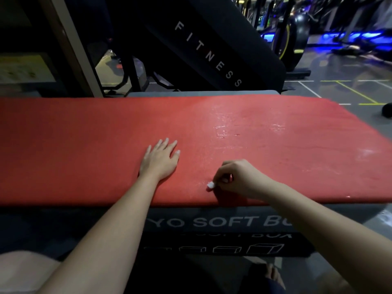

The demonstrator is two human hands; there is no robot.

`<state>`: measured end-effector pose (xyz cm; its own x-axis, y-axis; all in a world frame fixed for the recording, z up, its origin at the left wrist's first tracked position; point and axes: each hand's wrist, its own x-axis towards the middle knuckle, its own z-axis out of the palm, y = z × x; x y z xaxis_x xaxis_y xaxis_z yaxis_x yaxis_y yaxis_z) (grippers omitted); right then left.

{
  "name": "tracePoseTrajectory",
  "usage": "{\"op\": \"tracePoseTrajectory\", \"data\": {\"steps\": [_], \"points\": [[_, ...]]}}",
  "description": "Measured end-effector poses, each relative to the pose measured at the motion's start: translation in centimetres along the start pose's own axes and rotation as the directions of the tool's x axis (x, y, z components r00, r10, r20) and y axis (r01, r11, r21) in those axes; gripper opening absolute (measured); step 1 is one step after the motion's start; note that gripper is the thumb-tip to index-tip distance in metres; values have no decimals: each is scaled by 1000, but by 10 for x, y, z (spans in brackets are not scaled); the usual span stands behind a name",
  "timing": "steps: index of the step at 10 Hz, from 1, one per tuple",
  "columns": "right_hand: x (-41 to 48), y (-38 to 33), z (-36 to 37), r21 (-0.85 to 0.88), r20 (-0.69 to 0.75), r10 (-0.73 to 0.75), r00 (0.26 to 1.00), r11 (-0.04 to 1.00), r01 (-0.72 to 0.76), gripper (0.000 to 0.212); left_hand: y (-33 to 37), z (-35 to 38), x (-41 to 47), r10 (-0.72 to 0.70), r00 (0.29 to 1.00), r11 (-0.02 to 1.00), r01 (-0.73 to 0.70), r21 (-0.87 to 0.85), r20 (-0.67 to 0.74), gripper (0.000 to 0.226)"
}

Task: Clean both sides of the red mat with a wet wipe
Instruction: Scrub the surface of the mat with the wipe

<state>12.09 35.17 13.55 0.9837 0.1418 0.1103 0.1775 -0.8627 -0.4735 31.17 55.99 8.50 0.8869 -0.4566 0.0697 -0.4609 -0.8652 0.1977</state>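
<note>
The mat lies flat across the box. Left hand presses it, fingers straight, slightly apart. At its 4 o'clock, right hand pinches what seems a balled wipe against the mat.

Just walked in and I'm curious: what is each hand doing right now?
Left hand: open, resting flat on the red mat.
Right hand: closed, pinching the white wipe against the mat.

The red mat looks matt and finely grained, with a glossy wet sheen over its right half, the wet wipe is soft white cloth, the dark soft box is matt, and the floor is smooth and glossy.
</note>
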Motion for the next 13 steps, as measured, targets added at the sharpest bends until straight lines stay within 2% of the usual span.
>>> {"op": "tracePoseTrajectory", "data": {"steps": [1,2,3,4,5,6,7,8,9,10,11,12,13], "points": [[-4,1,-23,14,256,-6,967,1000,3,14,-3,1,1,7,1000,1000,-7,2,-10,56],[-2,6,-32,25,393,-13,919,1000,3,14,-3,5,3,13,999,1000,-13,2,-30,56],[20,25,-27,4,247,21,969,1000,-23,17,-3,6,5,7,999,1000,-7,4,-36,56],[43,49,-24,-54,-51,61,997,996,-64,15,-3,5,4,6,999,1000,-6,5,-33,56],[45,60,-34,-46,-32,51,998,998,-53,16,-4,6,3,11,999,1000,-11,-1,-37,56],[37,53,-48,2,316,63,947,998,-67,14,-4,7,3,12,999,1000,-12,-1,-36,55],[45,55,-44,49,328,63,943,995,-84,12,-3,7,3,10,999,1000,-10,2,-33,55],[67,69,-35,67,46,106,993,992,-109,11,-2,5,3,-1,1000,1000,1,14,-23,56],[85,85,-31,13,-173,132,976,991,-132,6,0,3,0,-10,1000,1000,10,20,-9,56],[86,87,-40,36,-61,123,990,992,-121,8,0,1,-1,-4,1000,1000,4,10,-8,55],[75,77,-57,115,358,60,932,988,-107,22,1,1,0,-10,999,1000,9,-23,-36,53],[80,77,-51,115,350,18,937,991,-62,18,3,0,2,-17,997,999,14,-32,-81,50],[99,91,-36,70,15,72,997,995,-72,14,9,-9,11,6,987,1000,-2,24,-159,38]]}}
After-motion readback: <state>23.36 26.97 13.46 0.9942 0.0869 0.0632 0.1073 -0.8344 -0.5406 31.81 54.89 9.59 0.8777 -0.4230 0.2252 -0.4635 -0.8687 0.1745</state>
